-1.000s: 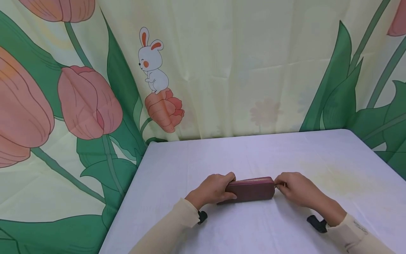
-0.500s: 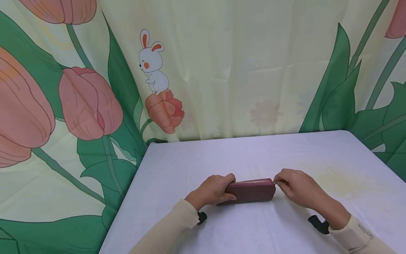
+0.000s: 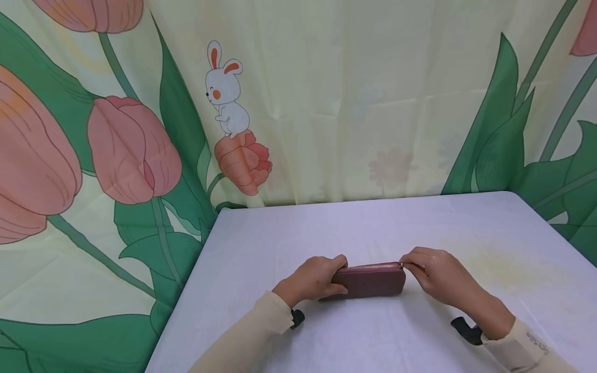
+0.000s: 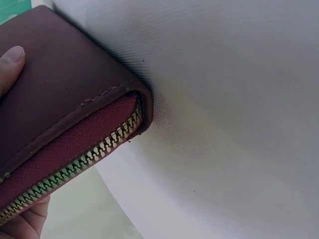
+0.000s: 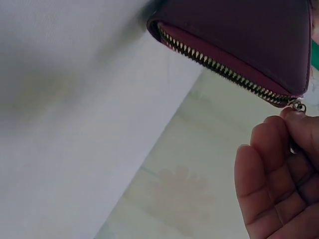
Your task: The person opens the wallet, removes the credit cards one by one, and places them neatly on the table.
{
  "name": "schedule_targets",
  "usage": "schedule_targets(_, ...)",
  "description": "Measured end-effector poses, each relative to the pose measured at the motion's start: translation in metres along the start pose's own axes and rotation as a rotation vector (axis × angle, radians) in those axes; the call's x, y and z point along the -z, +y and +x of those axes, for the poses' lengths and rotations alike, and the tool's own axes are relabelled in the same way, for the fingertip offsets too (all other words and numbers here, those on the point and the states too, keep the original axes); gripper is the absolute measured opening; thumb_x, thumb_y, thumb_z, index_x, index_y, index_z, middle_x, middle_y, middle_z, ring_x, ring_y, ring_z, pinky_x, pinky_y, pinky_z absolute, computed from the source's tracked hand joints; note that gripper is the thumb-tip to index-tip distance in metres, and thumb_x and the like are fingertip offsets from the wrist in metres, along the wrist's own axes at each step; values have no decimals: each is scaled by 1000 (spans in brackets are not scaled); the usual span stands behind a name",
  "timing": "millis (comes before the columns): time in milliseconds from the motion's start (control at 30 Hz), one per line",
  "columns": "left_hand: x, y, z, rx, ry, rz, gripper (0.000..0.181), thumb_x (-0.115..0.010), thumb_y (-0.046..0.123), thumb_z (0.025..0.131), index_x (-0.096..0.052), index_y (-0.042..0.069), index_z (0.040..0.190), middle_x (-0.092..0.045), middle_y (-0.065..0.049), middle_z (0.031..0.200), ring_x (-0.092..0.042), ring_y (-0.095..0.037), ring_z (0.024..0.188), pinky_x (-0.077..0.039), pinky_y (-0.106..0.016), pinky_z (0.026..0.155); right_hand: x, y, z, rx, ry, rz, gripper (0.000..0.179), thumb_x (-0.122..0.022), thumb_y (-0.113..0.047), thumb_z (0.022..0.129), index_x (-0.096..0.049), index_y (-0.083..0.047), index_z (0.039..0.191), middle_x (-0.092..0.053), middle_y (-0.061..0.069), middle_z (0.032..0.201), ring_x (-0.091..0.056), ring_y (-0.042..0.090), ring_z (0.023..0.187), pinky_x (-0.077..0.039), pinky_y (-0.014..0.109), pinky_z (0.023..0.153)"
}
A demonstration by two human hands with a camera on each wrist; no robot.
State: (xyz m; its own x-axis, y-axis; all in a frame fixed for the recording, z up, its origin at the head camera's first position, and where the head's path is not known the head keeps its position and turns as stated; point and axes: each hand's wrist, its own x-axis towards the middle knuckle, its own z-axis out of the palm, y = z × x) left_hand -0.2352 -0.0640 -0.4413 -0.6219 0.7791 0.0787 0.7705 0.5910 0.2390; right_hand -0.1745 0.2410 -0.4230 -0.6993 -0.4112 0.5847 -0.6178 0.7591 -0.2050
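A long burgundy zip-around wallet (image 3: 370, 282) stands on its long edge on the white table. My left hand (image 3: 311, 277) grips its left end, the thumb on the near face and the other fingers on the far side. At the upper right corner, my right hand (image 3: 436, 272) pinches the small metal zipper pull (image 5: 298, 105) between thumb and forefinger. Down the wallet's right end, the brass zipper teeth (image 5: 219, 68) are meshed. They are meshed at the left end too, where the zipper (image 4: 94, 152) shows in the left wrist view.
White cloth covers the table (image 3: 280, 233). Behind it hangs a pale curtain (image 3: 326, 103) printed with tulips, leaves and a rabbit. Black straps (image 3: 466, 330) show at both wrists, beside cream sleeves.
My right hand has moved slightly up and left, bringing the zipper pull from the wallet's right end up to its top corner. The left hand keeps its grip in the same place.
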Motion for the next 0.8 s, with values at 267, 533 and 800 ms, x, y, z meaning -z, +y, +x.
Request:
schedule_targets(267, 2, -1, -1, 3, -9, 5, 38, -85, 34, 89, -53, 20, 106, -70, 10, 88, -58, 1, 73, -44, -15, 67, -3, 2, -1, -22, 11, 68, 28, -83, 13, 74, -79, -10, 89, -74, -8, 81, -56, -4, 68, -50, 22, 56)
schedule_targets(533, 0, -2, -1, -20, -2, 19, 38, -85, 33, 89, -53, 19, 105, -70, 9, 88, -58, 0, 73, -44, -15, 67, -5, 3, -5, -59, 11, 68, 27, -82, 13, 75, -80, -10, 90, -74, -7, 81, -55, -5, 67, -49, 20, 56)
schedule_targets(800, 0, 1, 3, -26, -19, 18, 37, -84, 31, 90, -53, 18, 105, -70, 8, 89, -59, -1, 74, -44, -15, 68, -7, -3, -2, 6, 103, 41, 29, -83, 12, 73, -79, -11, 90, -74, -9, 80, -59, -2, 68, -50, 18, 58)
